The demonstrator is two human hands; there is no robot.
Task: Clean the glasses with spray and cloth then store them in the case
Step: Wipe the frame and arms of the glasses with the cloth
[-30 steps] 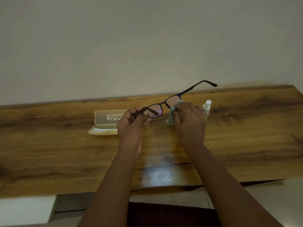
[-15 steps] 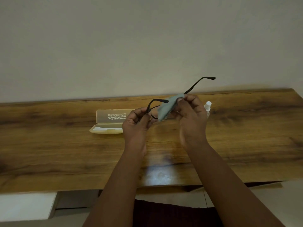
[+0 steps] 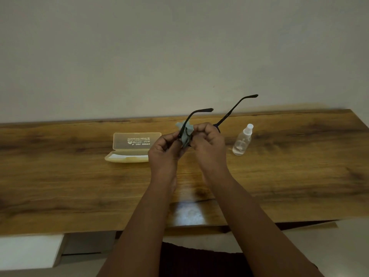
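Two bare forearms reach forward over the near edge of the brown wood-grain tabletop (image 3: 79, 186). Left hand (image 3: 164, 151) is raised above the tabletop, fingers curled, pinching the frame of the black thin-rimmed glasses (image 3: 229, 114) at its left end. Right hand (image 3: 209, 144) sits just beside it, fingers curled round the pale grey-green cleaning cloth (image 3: 185, 132) and pressing it on the glasses; lenses mostly hidden behind cloth and fingers. Both temple arms stick up and away from the hands, unfolded. Behind left hand, the translucent yellowish plastic glasses case (image 3: 131, 146) lies open on the tabletop, lid up. Right of the hands, the small clear spray bottle (image 3: 242, 140) stands upright, well apart from the case. Plain pale wall (image 3: 179, 47) behind.
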